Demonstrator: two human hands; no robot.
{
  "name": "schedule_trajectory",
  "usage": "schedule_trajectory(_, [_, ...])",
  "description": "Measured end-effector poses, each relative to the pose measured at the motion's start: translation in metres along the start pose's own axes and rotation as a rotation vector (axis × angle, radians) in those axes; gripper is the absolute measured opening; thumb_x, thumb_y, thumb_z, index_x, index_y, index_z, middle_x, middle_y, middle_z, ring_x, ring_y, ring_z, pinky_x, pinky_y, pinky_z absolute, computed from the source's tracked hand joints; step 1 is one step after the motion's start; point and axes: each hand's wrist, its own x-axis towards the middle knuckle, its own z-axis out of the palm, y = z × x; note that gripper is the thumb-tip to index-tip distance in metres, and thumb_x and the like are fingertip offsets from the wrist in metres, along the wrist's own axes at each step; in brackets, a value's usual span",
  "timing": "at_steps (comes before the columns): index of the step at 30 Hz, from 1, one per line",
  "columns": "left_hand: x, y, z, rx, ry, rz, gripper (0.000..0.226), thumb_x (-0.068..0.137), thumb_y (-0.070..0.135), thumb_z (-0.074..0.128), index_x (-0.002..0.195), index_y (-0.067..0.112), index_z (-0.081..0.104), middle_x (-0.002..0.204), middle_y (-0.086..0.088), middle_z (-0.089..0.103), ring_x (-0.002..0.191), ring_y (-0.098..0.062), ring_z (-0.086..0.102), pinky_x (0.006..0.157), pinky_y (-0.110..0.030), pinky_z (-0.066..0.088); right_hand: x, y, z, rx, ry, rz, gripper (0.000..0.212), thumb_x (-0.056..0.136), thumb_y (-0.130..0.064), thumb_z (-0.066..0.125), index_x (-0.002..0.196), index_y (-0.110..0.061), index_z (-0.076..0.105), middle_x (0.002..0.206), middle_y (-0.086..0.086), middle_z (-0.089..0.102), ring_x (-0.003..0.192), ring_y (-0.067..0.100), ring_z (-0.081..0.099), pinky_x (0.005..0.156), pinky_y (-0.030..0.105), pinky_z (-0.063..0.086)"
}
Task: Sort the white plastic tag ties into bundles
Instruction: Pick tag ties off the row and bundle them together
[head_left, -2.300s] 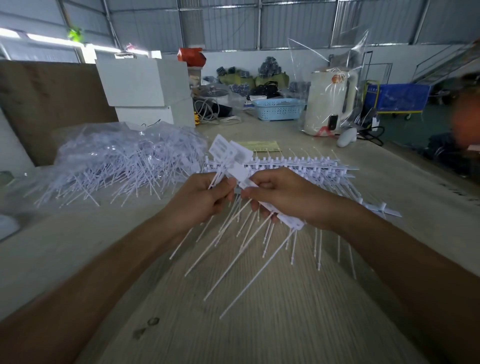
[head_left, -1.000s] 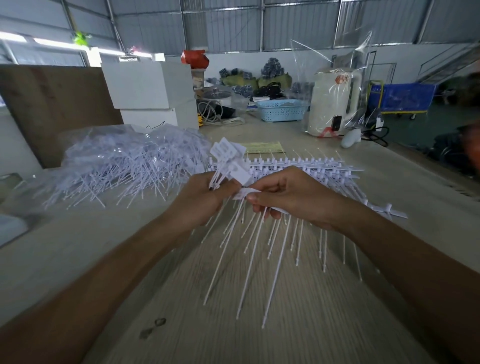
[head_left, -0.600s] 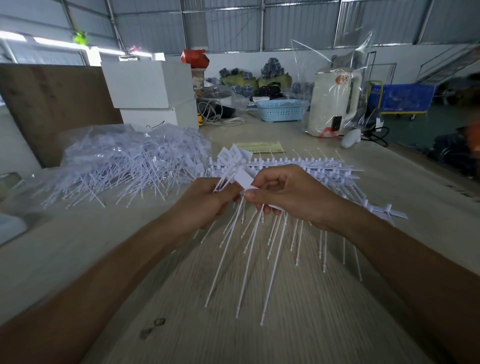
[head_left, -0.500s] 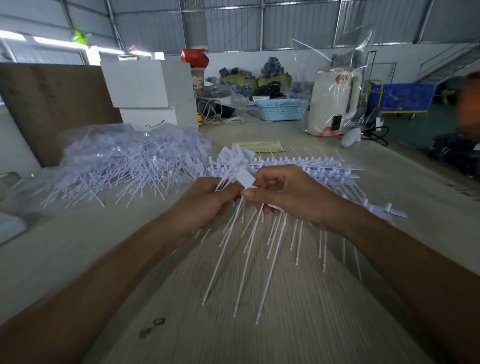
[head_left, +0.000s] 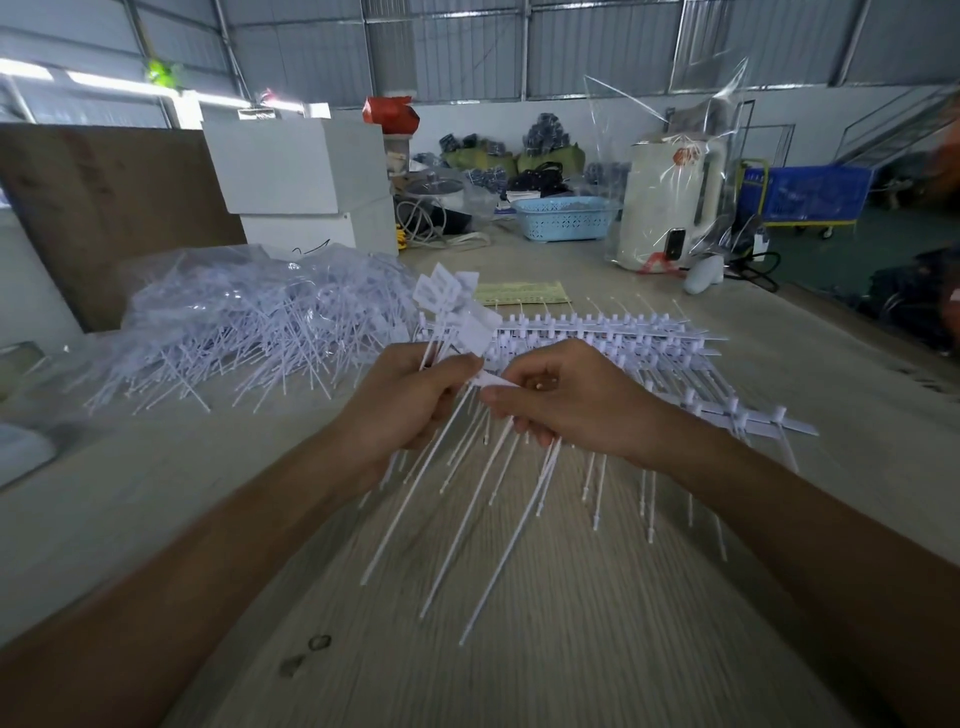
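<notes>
Mid-sort at the table (head_left: 597, 649): left hand (head_left: 410, 402) clutching a small bundle (head_left: 447, 317), right hand (head_left: 566, 402) pinching one tie (head_left: 493, 381), sorted row (head_left: 623, 338) behind, big loose heap (head_left: 249, 317) left.

Bare table (head_left: 597, 649) nr person; loose tie heap (head_left: 249, 322) blocks left, tie row (head_left: 623, 343) ahead.
</notes>
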Motion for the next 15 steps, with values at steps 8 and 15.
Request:
schedule_trajectory(8, [0.001,-0.003,-0.004,-0.021,0.001,-0.037,0.043,0.091,0.031,0.066,0.053,0.024,0.049,0.047,0.005,0.033,0.040,-0.012,0.027,0.045,-0.020,0.021,-0.002,-0.002,0.011,-0.496,0.165,-0.280,0.030,0.092,-0.021,0.068,0.067,-0.006,0.062,0.060,0.005,0.054,0.052,0.017,0.048,0.053,0.034,0.042])
schedule_trajectory(15, [0.002,-0.001,-0.007,0.045,-0.053,0.079,0.039,0.093,0.042,0.066,0.058,0.027,0.056,0.051,0.003,0.037,0.041,-0.010,0.027,0.043,-0.020,0.021,0.001,0.000,0.015,-0.401,0.257,-0.224,0.034,0.095,-0.022,0.062,0.066,-0.006,0.060,0.053,0.009,0.053,0.050,0.024,0.053,0.053,0.042,0.043])
